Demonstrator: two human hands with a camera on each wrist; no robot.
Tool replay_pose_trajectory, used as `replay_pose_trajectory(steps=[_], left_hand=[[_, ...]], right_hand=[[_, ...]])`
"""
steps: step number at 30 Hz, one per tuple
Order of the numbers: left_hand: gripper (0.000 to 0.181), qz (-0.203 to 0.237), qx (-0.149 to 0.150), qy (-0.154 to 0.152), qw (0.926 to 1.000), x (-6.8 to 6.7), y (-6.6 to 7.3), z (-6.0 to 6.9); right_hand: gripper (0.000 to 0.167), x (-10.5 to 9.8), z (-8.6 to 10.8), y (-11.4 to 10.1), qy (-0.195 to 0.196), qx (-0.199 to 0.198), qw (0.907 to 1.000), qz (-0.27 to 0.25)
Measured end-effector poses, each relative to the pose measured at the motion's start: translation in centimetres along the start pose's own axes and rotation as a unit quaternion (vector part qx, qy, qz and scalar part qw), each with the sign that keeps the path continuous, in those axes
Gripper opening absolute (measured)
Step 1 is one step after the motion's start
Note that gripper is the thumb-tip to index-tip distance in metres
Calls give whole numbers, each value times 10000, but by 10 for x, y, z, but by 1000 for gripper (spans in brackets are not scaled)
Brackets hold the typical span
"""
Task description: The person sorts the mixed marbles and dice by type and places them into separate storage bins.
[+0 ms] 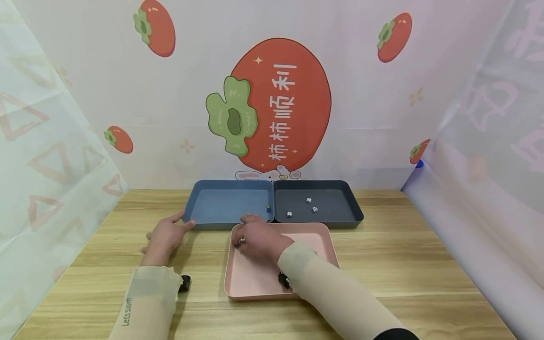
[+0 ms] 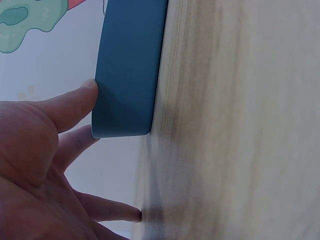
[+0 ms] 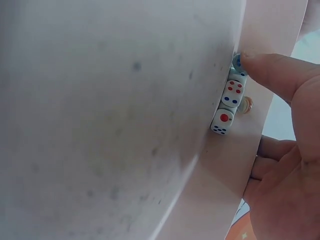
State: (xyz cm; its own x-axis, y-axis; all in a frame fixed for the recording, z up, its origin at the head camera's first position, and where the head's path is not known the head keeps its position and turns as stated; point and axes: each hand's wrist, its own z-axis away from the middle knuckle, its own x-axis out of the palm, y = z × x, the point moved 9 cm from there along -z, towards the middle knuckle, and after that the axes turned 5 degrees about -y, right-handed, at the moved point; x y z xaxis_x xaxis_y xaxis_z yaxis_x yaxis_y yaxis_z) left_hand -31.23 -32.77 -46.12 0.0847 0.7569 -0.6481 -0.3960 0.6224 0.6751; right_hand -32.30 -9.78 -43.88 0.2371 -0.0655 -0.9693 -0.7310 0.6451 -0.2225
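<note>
My left hand [image 1: 165,236] touches the outside of the near left corner of the blue tray [image 1: 229,227], its thumb [image 2: 82,97] on the front wall and another finger beside the corner. My right hand [image 1: 261,238] reaches over the far left part of the pink tray [image 1: 250,296]. In the right wrist view its thumb [image 3: 272,72] touches a bluish marble [image 3: 237,62] at the foot of the tray wall. White dice [image 3: 233,93] with red and blue dots stand in a row there, beside a swirled marble [image 3: 245,105]. The right fingers are partly hidden behind the rim.
A dark grey tray [image 1: 314,225] stands right of the blue one, with three white dice [image 1: 314,209] in it. Small coloured marbles [image 1: 269,208] lie at the blue tray's right end. A printed backdrop [image 1: 361,118] rises behind the wooden table [image 1: 395,264].
</note>
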Motion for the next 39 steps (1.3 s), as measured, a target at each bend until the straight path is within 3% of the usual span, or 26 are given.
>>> replay_pose_trajectory(steps=[20,27,33,36,39], left_hand=[[80,-27,-36,-11,10000,0,1,1],[80,-22,-8,-17,10000,0,0,-1],[80,-1,2,-7,10000,0,1,-1],[79,17,-3,-8,10000,0,0,-1],[79,20,-19,-21,10000,0,0,-1]], right_hand=[[21,2,1,0,-153,48,9998,-86],[17,-4,4,6,9,-14,9941,-1082],[10,-6,0,11,-60,15,9903,-1389],[7,-8,-1,15,-28,151,9834,-1806],[6,-13,2,22,185,353,9676,-2494]])
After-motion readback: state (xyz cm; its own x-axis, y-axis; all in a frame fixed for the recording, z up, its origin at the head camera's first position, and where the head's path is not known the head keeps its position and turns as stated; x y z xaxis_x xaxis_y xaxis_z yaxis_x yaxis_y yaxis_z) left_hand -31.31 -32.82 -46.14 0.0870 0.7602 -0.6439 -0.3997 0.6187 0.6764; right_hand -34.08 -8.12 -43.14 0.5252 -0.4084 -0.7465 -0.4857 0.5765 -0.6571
